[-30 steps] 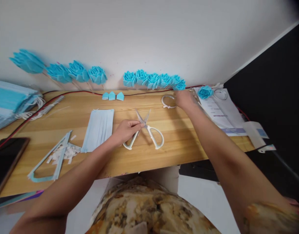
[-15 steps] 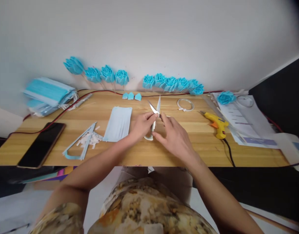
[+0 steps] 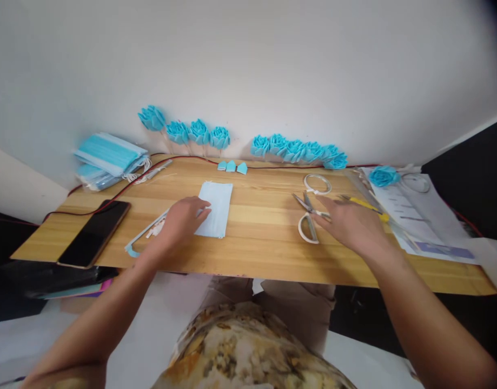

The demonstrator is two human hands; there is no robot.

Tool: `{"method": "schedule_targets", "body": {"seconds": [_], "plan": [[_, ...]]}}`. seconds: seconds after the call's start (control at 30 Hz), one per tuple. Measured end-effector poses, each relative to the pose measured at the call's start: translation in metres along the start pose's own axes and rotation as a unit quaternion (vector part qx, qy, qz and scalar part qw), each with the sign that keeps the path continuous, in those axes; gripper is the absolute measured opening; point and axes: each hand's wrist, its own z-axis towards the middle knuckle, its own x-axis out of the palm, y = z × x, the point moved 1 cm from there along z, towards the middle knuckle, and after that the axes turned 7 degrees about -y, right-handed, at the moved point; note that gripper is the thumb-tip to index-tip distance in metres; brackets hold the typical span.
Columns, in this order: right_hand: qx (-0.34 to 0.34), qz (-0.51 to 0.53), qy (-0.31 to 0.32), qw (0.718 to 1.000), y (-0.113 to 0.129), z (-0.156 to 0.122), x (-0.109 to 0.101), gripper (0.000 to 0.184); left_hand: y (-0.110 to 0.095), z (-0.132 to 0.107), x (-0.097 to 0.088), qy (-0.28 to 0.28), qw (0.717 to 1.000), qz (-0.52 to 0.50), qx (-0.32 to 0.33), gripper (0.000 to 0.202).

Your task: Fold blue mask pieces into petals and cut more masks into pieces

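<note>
My left hand [image 3: 185, 216] reaches over the flat pale-blue face mask [image 3: 219, 208], its thumb and forefinger apart at the mask's left half. I cannot tell whether the fingertips press on it. On the right, the scissors [image 3: 307, 209] rest with blades parted and one white-rimmed loop towards me. My right hand [image 3: 349, 221] is beside them, fingers stretched and apart around the other handle loop, which it partly hides. Behind my left hand, cut mask edging [image 3: 145, 237] and small white scraps [image 3: 154, 229] show in part.
Blue flowers [image 3: 296, 150] line the wall. Three small blue pieces [image 3: 231, 166] lie at the back, near a white coil [image 3: 317, 184]. A yellow glue gun [image 3: 364, 204] is partly behind my right hand. A phone [image 3: 94, 233], stacked masks [image 3: 108, 154] and papers [image 3: 414, 216] flank the sides.
The scissors, held in both hands at the middle, are now on the right beside my right hand. My left hand has let go of them and moved left over the mask. The view has shifted.
</note>
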Motion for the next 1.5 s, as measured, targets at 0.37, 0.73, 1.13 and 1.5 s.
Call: {"method": "schedule_targets", "body": {"seconds": [0.37, 0.73, 1.13, 1.5], "plan": [[-0.092, 0.366, 0.019, 0.926, 0.162, 0.130, 0.048, 0.039, -0.025, -0.022, 0.023, 0.005, 0.996, 0.043, 0.075, 0.032], [-0.134, 0.541, -0.073, 0.827, 0.152, 0.124, 0.057, 0.030, 0.030, 0.043, 0.003, -0.142, 0.947, -0.260, -0.125, 0.065], [0.003, 0.827, 0.020, 0.562, 0.136, 0.096, 0.015, 0.054, -0.023, 0.056, 0.001, -0.039, 0.848, -0.479, -0.223, 0.043], [0.103, 0.807, -0.032, 0.580, 0.053, 0.073, 0.016, 0.038, -0.040, 0.052, -0.007, -0.068, 0.919, -0.383, -0.068, 0.058]]}}
